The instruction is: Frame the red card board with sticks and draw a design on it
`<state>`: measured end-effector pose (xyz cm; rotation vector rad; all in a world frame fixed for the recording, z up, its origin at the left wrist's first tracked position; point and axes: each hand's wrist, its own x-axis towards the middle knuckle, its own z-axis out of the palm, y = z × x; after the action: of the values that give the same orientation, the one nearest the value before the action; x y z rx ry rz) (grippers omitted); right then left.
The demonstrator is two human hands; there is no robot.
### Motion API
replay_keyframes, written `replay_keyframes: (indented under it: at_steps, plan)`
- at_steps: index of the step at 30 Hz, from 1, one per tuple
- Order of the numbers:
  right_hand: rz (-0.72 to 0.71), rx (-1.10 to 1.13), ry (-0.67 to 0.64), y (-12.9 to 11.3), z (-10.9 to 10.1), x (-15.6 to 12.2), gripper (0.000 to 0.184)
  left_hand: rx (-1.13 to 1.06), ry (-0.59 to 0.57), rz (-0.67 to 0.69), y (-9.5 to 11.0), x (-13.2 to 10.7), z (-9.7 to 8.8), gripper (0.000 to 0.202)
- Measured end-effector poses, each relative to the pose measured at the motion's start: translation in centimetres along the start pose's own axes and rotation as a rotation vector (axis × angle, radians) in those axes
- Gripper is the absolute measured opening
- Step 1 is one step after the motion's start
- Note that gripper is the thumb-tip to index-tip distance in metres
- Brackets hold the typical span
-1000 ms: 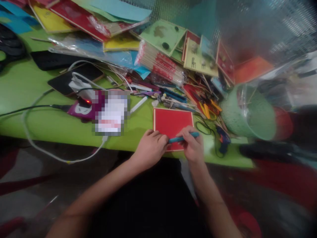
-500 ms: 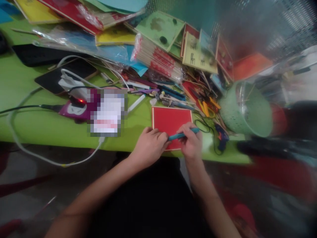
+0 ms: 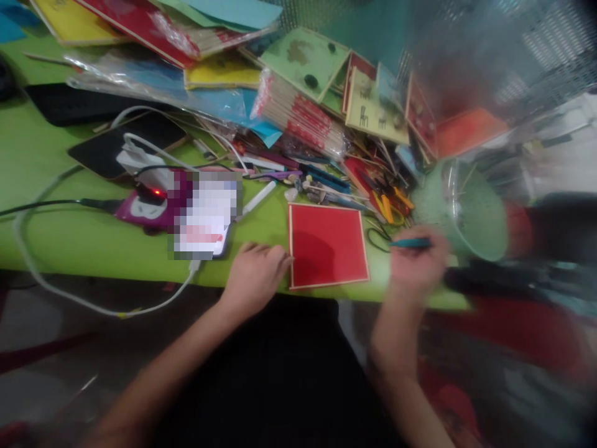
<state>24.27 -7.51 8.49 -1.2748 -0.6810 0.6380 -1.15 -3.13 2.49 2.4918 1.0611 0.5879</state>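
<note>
A square red board [image 3: 328, 246] with thin pale wooden strips along its edges lies at the front of the green table. My right hand [image 3: 418, 264], blurred by motion, is to the right of the board and closed around a teal pen [image 3: 411, 242]. My left hand [image 3: 255, 277] rests by the board's left edge with its fingers curled and pressed together. Whatever may be between those fingertips is too small to make out. A dark cable and a mint-green basket [image 3: 485, 214] are close to my right hand.
Left of the board are a phone [image 3: 208, 214] on a white cable and a purple power strip [image 3: 140, 211]. Pens, orange-handled scissors [image 3: 385, 206] and packed wooden sticks [image 3: 303, 115] crowd the area behind it. Framed coloured boards [image 3: 305, 62] stack up farther back.
My hands have drawn apart. The right one moved right with the teal pen, off the board; the left one slid left to the board's edge, uncovering the red surface.
</note>
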Motion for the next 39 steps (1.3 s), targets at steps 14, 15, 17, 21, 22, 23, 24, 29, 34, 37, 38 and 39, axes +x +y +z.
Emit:
replay_keyframes:
  at_steps: [14, 15, 17, 21, 22, 23, 24, 29, 34, 37, 38, 39]
  plan:
    - [0.143, -0.167, -0.218, 5.2, 3.6, -0.9, 0.012, -0.122, -0.024, 0.178, -1.0, -0.3, 1.6, 0.017]
    - [0.144, -0.185, -0.218, 5.6, 3.7, -0.9, 0.013, -0.123, -0.027, 0.176, -1.1, -0.3, 1.6, 0.018]
    - [0.152, -0.232, -0.228, 6.3, 3.9, -0.9, 0.014, -0.126, -0.037, 0.176, -1.1, -0.3, 1.5, 0.019]
    - [0.142, -0.326, -0.233, 6.5, 4.1, -1.2, 0.015, -0.131, -0.038, 0.177, -1.0, -0.3, 1.4, 0.02]
    - [0.139, -0.337, -0.233, 6.4, 4.1, -1.3, 0.015, -0.132, -0.034, 0.175, -1.0, -0.3, 1.3, 0.02]
    - [0.136, -0.345, -0.232, 6.3, 4.1, -1.4, 0.015, -0.134, -0.031, 0.173, -0.9, -0.3, 1.3, 0.02]
    - [0.134, -0.352, -0.233, 6.2, 4.2, -1.4, 0.015, -0.136, -0.03, 0.172, -0.9, -0.3, 1.3, 0.02]
    - [0.128, -0.39, -0.248, 5.9, 4.3, -1.7, 0.015, -0.146, -0.04, 0.17, -0.9, -0.4, 1.2, 0.018]
    - [0.131, -0.424, -0.267, 6.1, 4.3, -1.8, 0.017, -0.156, -0.04, 0.166, -1.0, -0.3, 1.3, 0.018]
    - [0.13, -0.424, -0.266, 6.1, 4.4, -2.0, 0.017, -0.158, -0.044, 0.164, -1.0, -0.4, 1.2, 0.019]
    - [0.124, -0.428, -0.263, 6.1, 4.4, -2.0, 0.016, -0.158, -0.047, 0.163, -1.0, -0.4, 1.2, 0.018]
    - [0.114, -0.436, -0.259, 6.0, 4.4, -2.1, 0.016, -0.159, -0.05, 0.162, -1.0, -0.4, 1.2, 0.018]
